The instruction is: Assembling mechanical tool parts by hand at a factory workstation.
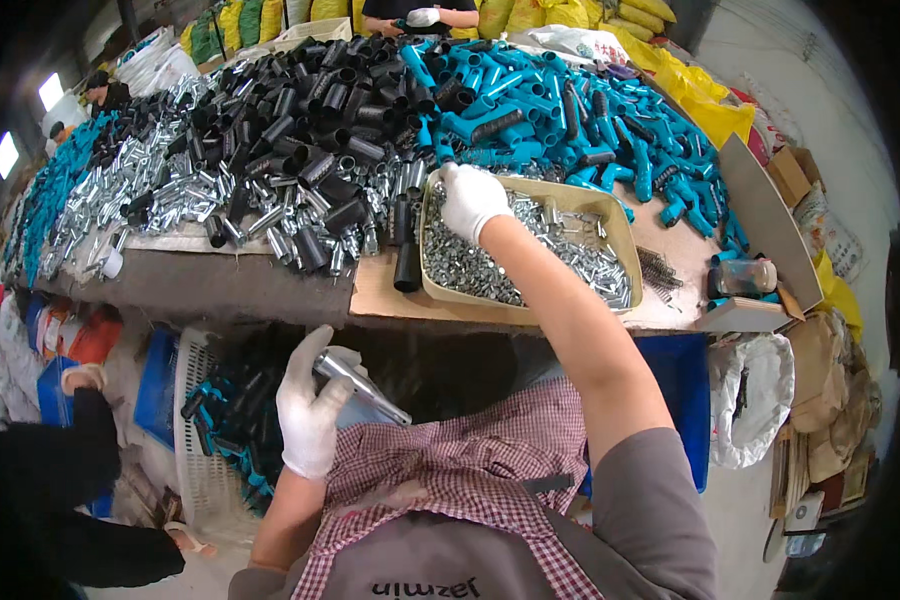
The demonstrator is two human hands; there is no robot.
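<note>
Red-and-white checked cloth apron [500, 420]: is lying nearest the camera over a grey shirt [410, 550], probably shielding it
White-gloved left hand [308, 410]: is curling partway, thumb and fingers gripping a shiny silver metal cylinder [375, 397] near its upper end, seemingly leaving the lower end free
Silver cylinder: is slanting down rightward in front of the apron, below the bench edge
White-gloved right hand [472, 205]: is reaching over the far left corner of a cream rectangular plastic tray [450, 292], fingers bending; whether it is pinching anything, I cannot tell
Cream tray: is resting on a brown cardboard sheet [375, 290], presumably keeping its small silver metal parts [570, 265] contained and within reach
Heaps: black plastic tubes [335, 95] and teal angled plastic handles [515, 85] are spreading behind, roughly grouped, likely for easy picking
Thin dark coil springs [658, 270]: are lying just right of the tray
</note>
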